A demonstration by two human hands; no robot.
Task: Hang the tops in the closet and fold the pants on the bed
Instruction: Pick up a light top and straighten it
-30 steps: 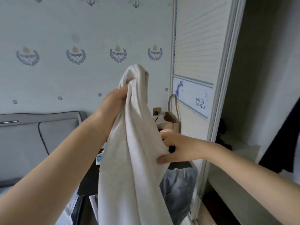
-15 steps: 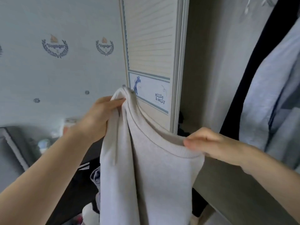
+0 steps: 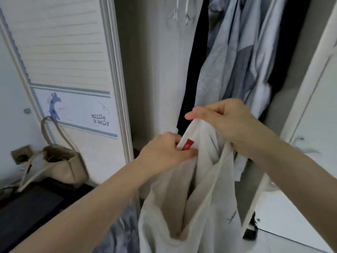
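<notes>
Two hands gripped a white top (image 3: 184,203) before the closet (image 3: 155,70): left hand (image 3: 164,152) pinched its collar, right hand (image 3: 229,125) clutched higher.

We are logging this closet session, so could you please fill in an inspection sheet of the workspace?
Surface: nothing seen.
Job's things: cream top held up before the open closet, not on a hanger; red label showing.
Clutter: beige tote bag, blue-grey cloth below.
Hands: left hand pinches the top at the label; right hand grips the top's upper edge.
Cables: nothing clearly seen.
Surroundings: hung clothes, sliding door, wall socket.
</notes>
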